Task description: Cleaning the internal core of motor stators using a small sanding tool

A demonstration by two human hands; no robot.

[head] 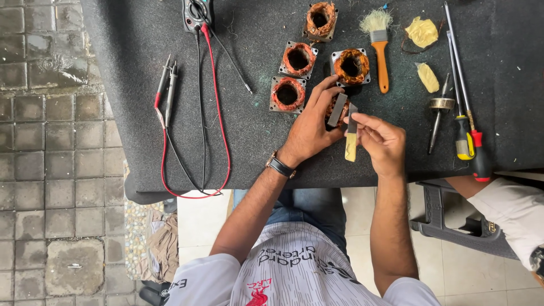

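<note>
Four copper-wound coils point(298, 59) crowd the dark mat point(113, 68) just past the hands, a paintbrush point(379, 45) and screwdrivers point(467, 130) to the right. The left hand point(310, 131) grips a fifth coil point(338, 109) — the right hand point(381, 141) pinches a wooden-handled blade point(351, 136) just beside it.

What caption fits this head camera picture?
Left hand grips a copper-wound motor coil while right hand holds a small tool.

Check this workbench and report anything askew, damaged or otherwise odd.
Nothing looks damaged. The paintbrush with an orange handle has splayed, frayed bristles, and two crumpled yellow rags lie beside it. The red and black meter leads loop over the mat's front edge.
</note>
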